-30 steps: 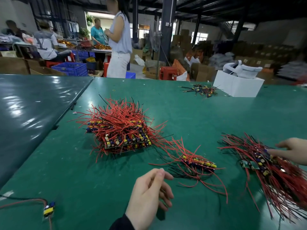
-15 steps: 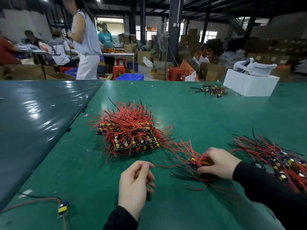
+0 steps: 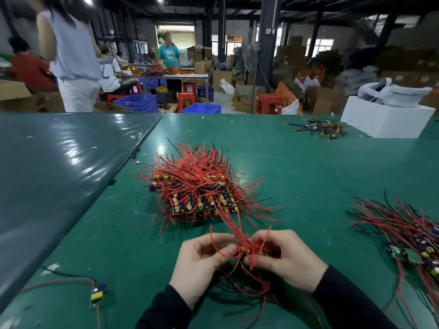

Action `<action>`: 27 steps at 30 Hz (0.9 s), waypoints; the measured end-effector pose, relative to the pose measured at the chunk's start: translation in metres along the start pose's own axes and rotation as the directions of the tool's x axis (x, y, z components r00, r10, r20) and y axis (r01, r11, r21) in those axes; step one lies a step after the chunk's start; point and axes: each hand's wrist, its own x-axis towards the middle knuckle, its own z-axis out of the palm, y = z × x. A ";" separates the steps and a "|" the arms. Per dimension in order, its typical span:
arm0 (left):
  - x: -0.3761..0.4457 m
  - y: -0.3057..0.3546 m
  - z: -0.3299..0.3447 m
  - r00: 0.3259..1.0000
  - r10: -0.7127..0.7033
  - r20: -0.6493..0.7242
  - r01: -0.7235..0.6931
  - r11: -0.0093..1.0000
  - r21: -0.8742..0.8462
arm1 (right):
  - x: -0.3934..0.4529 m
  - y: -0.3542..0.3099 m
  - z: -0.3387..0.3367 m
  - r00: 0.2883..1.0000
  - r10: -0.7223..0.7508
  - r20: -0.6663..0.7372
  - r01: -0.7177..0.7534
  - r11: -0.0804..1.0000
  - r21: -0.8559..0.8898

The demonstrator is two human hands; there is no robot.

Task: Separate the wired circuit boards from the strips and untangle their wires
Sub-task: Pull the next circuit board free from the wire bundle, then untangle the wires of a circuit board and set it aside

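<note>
Fingers of both hands point(image 3: 202, 264) point(image 3: 285, 260) curled round wired strip point(image 3: 251, 250) (white box point(image 3: 384, 122) holding headset point(image 3: 394, 93)).

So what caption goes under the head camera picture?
Both hands, left hand and right hand, grip a wired board strip near the big pile.

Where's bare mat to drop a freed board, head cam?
Free: the green mat between the big stacked pile and the single loose board; also the stretch between that pile and the right-hand pile. Crowded: between left hand and right hand, both gripping the wired strip.
</note>
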 end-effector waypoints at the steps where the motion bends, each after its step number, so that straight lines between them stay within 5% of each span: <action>1: 0.000 0.000 0.001 1.000 0.005 0.017 -0.005 1.000 0.020 | -0.002 0.000 0.001 1.000 0.024 0.019 -0.025 0.999 0.042; 12: -0.004 -0.008 0.005 0.966 0.029 0.258 -0.055 0.994 0.093 | -0.015 -0.006 -0.004 0.995 0.064 0.082 -0.075 0.989 0.131; 18: -0.014 0.003 0.009 0.910 0.035 0.412 -0.098 0.986 0.134 | -0.021 -0.017 -0.009 0.980 0.033 0.195 -0.100 0.932 0.347; 27: -0.024 0.014 0.010 0.890 0.042 0.455 -0.082 0.994 0.069 | -0.023 -0.023 -0.009 0.968 -0.016 0.249 -0.123 0.837 0.534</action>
